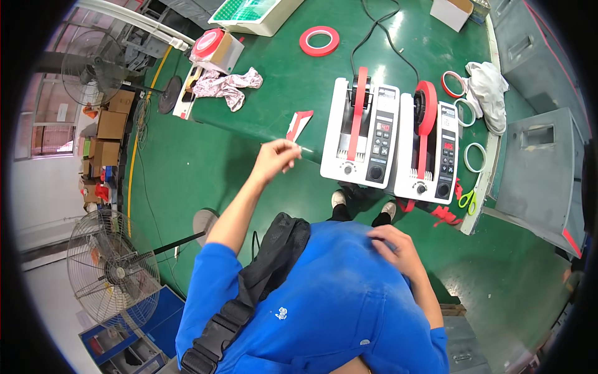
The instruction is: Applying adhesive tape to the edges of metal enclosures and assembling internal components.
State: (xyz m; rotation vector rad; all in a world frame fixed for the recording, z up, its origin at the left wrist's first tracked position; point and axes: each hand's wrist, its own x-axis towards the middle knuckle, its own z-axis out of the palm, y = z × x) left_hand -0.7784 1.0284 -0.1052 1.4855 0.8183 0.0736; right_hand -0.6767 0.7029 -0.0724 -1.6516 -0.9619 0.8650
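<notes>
At the table's near edge, my left hand is closed in a pinch. A thin pale sliver shows by its fingertips, too small to name. Just beyond lies a red-and-white strip-like piece. My right hand rests close against the front of my blue shirt, fingers loosely bent and apart, with nothing visible in it. Ahead stand two white tape dispensers, the left one and the right one, each with red tape running down its front and a lit red display.
A red tape roll lies on the green table. Left of it are a patterned cloth and a boxed tape roll. Rightward are tape rings, green-handled scissors and a white cloth. Floor fans stand left.
</notes>
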